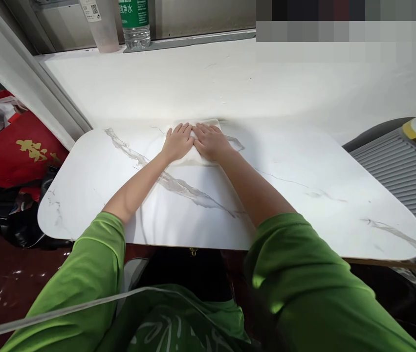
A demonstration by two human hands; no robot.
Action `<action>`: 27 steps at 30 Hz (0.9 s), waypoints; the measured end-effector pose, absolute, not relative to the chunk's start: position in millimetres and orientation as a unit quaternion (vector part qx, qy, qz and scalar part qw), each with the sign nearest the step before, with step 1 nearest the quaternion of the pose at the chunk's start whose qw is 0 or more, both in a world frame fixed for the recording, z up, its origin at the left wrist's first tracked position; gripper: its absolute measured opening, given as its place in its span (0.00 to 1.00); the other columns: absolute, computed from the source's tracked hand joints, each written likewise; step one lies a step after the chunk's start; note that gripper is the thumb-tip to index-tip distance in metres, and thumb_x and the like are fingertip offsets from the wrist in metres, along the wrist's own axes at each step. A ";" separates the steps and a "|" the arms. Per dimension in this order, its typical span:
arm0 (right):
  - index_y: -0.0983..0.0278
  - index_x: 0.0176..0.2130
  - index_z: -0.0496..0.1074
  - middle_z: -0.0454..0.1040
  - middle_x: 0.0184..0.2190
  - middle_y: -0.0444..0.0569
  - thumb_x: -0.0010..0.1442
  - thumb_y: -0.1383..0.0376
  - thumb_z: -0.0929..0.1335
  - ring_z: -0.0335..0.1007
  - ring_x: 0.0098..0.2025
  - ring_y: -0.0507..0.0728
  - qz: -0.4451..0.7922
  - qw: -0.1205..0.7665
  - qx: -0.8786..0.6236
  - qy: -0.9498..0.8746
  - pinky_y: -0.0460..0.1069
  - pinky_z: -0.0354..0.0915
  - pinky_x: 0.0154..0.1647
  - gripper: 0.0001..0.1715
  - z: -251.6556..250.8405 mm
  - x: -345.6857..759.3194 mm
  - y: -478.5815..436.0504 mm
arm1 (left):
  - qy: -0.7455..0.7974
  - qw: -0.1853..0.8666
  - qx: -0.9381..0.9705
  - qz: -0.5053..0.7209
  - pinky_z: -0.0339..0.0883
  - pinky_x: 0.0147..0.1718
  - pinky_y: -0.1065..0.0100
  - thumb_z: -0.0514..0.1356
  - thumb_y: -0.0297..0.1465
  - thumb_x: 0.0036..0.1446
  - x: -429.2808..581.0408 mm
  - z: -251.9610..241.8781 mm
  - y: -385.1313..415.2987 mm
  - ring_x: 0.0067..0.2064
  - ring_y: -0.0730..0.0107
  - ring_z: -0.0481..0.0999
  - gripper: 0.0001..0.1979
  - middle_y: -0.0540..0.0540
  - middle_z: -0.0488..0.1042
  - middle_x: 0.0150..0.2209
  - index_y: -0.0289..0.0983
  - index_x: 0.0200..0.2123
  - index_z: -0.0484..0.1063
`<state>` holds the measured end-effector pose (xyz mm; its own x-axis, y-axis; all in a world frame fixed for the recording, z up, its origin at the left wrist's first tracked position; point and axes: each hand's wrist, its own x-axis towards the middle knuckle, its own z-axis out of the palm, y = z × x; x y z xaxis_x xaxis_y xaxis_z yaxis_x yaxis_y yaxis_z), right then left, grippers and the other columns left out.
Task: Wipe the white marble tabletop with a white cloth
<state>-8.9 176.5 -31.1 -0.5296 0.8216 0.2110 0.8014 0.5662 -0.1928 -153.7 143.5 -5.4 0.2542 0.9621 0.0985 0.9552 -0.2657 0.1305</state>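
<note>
A white cloth (193,157) lies on the white marble-patterned tabletop (295,166), near its back edge at the wall. My left hand (179,142) rests flat on the left part of the cloth, fingers stretched forward. Beside it, my right hand (210,141) presses flat on the right part, its thumb side meeting the left hand. Neither palm shows, and the hands cover much of the cloth. Both arms reach straight forward over the table.
On the ledge behind stand a cloudy plastic cup (103,29) and a water bottle with a green label (136,29). A red bag (17,146) and a black bag (20,220) are left of the table. Grey ribbed surface (409,171) at right. A pale cable (64,308) crosses below.
</note>
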 end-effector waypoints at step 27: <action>0.74 0.68 0.53 0.55 0.68 0.62 0.67 0.63 0.52 0.50 0.70 0.65 -0.052 0.098 -0.461 -0.880 0.63 0.53 0.66 0.35 -33.0 108.8 -34.0 | 0.516 0.079 0.850 0.062 0.39 0.68 0.45 0.45 0.32 0.65 -58.2 1.7 -38.3 0.72 0.50 0.46 0.30 0.37 0.51 0.70 0.28 0.68 0.53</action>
